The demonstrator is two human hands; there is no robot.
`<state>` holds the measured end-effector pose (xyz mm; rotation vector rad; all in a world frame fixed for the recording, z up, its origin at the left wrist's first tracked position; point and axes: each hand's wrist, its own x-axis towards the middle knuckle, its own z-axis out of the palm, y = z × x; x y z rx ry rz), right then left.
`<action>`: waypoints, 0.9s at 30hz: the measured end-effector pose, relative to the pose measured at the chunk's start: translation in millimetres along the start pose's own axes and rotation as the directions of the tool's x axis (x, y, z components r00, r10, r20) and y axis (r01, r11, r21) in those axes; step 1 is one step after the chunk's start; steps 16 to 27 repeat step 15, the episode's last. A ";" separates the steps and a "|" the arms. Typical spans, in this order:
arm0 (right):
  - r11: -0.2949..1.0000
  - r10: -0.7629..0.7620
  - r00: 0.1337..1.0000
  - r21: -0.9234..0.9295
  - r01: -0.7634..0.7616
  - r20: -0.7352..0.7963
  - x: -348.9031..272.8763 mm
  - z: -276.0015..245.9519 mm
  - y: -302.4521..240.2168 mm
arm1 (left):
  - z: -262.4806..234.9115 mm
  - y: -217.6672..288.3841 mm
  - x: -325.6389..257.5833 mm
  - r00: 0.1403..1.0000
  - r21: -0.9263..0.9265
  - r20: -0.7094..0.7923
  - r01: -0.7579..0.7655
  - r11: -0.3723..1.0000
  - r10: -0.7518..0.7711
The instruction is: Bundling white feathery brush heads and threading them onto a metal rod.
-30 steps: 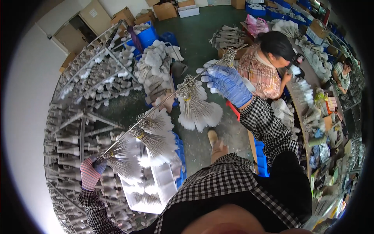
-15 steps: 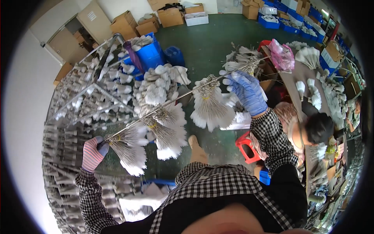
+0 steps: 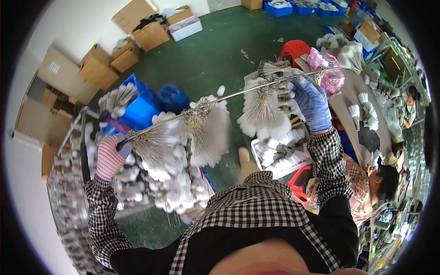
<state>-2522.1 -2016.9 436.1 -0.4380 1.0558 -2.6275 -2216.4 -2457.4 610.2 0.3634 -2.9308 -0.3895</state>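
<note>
A long thin metal rod [image 3: 236, 94] slants across in front of me, lower at its left end. My left hand [image 3: 111, 158], in a striped pink and grey glove, is closed around that end. My right hand [image 3: 313, 104], in a blue knit glove, grips the rod toward its other end. Several bunches of thin wire-stemmed pieces with white fluffy ends hang from the rod by looped tops. One bunch [image 3: 153, 149] is beside my left hand, another bunch [image 3: 210, 135] hangs near the middle, and a third bunch [image 3: 264, 110] is left of my right hand.
White-ended bunches crowd a metal rack [image 3: 85, 142] at left. Behind it stand a blue bin [image 3: 140, 103] and a blue drum [image 3: 173, 99]. A white tray [image 3: 286, 172] sits below my right hand. A seated person [image 3: 366, 188] is beside the table [image 3: 341, 103] at right.
My view has turned to the right, shifting the surroundings leftward. Both hands still hold the rod; its right end now reaches over the pink bag. The hanging bunches have swung.
</note>
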 end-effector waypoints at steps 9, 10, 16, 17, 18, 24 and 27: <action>0.993 -0.067 0.993 -0.101 0.057 -0.101 49.3 0.0 6.0 | 53.2 -88.0 141.0 0.973 0.071 0.021 -0.232 0.970 0.231; 0.993 -0.077 0.993 -0.093 0.068 -0.093 48.5 -8.0 9.6 | 57.0 -78.2 142.9 0.978 0.056 0.019 -0.210 0.976 0.209; 0.997 0.079 0.996 -0.022 -0.080 -0.041 69.3 -2.9 64.1 | 27.2 -87.5 99.6 0.984 0.115 0.109 -0.157 0.981 0.144; 0.997 0.079 0.996 -0.022 -0.080 -0.041 69.3 -2.9 64.1 | 27.2 -87.5 99.6 0.984 0.115 0.109 -0.157 0.981 0.144; 0.997 0.079 0.996 -0.022 -0.080 -0.041 69.3 -2.9 64.1 | 27.2 -87.5 99.6 0.984 0.115 0.109 -0.157 0.981 0.144; 0.997 0.079 0.996 -0.022 -0.080 -0.041 69.3 -2.9 64.1 | 27.2 -87.5 99.6 0.984 0.115 0.109 -0.157 0.981 0.144; 0.997 0.079 0.996 -0.022 -0.080 -0.041 69.3 -2.9 64.1 | 27.2 -87.5 99.6 0.984 0.115 0.109 -0.157 0.981 0.144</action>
